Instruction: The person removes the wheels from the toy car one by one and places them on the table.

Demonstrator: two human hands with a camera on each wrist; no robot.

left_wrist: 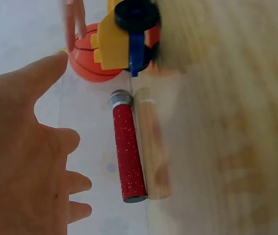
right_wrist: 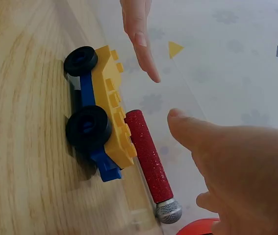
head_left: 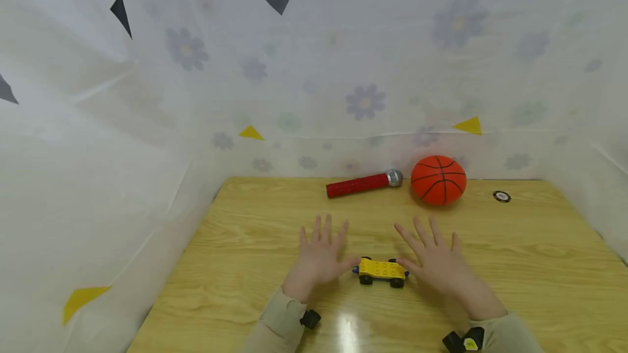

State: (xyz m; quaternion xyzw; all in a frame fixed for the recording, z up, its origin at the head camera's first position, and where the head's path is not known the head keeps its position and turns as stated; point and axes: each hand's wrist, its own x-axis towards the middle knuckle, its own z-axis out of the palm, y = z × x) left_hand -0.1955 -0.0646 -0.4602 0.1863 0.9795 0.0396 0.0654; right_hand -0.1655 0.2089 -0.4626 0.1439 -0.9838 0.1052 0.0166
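The left hand (head_left: 320, 263) and right hand (head_left: 440, 268) are apart, fingers spread and gripping nothing, one at each end of a toy car (head_left: 382, 270). The car, yellow and studded above a blue base with black wheels, stands well forward of the far edge of the wooden table (head_left: 221, 266); the wrist views show a gap between it and each thumb. Along that edge lies a red microphone (head_left: 363, 184) with a silver head, an orange basketball (head_left: 438, 180) just beside it. Near the far right corner, a dark-rimmed disc (head_left: 501, 196) bears marks in its pale centre, too small to read. A black wrist device (head_left: 456, 341) carries a yellow label (head_left: 470, 344) whose print is likewise illegible.
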